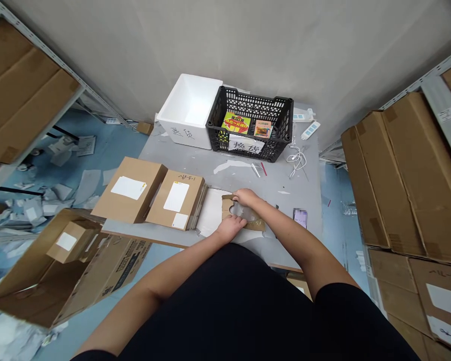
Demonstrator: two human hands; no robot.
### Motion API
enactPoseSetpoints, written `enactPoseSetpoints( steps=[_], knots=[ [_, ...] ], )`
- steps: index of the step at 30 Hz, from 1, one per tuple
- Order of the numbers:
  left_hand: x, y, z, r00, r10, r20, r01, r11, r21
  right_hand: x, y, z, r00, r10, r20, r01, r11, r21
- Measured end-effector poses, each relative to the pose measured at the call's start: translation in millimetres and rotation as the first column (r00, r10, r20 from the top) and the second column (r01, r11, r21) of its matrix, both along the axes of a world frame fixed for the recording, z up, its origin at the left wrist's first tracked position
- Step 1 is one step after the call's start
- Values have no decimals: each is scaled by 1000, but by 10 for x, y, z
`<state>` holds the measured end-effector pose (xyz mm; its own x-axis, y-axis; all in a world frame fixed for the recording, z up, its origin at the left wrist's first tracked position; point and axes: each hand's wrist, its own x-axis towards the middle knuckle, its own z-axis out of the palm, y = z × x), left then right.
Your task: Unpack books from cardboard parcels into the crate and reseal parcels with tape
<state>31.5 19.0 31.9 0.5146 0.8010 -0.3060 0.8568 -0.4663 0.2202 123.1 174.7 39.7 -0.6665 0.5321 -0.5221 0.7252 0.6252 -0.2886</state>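
A small open cardboard box with clear plastic in it lies near the table's front edge. My left hand grips its near left side, fingers bent over the plastic. At the box's far edge my right hand is closed on the cardboard. A white sheet lies left of the box. Farther left are a cardboard box with white labels and another labelled carton, side by side.
A white foam box and a black crate with colourful packs stand at the table's back. A phone and white cable lie right. An open carton is on the floor left; shelves with cartons flank the table.
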Motion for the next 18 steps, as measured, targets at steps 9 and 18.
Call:
enactPoseSetpoints(
  steps=[9, 18],
  knots=[
    [280, 213, 90, 995, 92, -28, -93, 996, -9, 62, -6, 19, 997, -73, 8, 73, 997, -18],
    [613, 361, -17, 997, 75, -31, -78, 987, -141, 799, -86, 77, 970, -170, 172, 178, 984, -29]
  ],
)
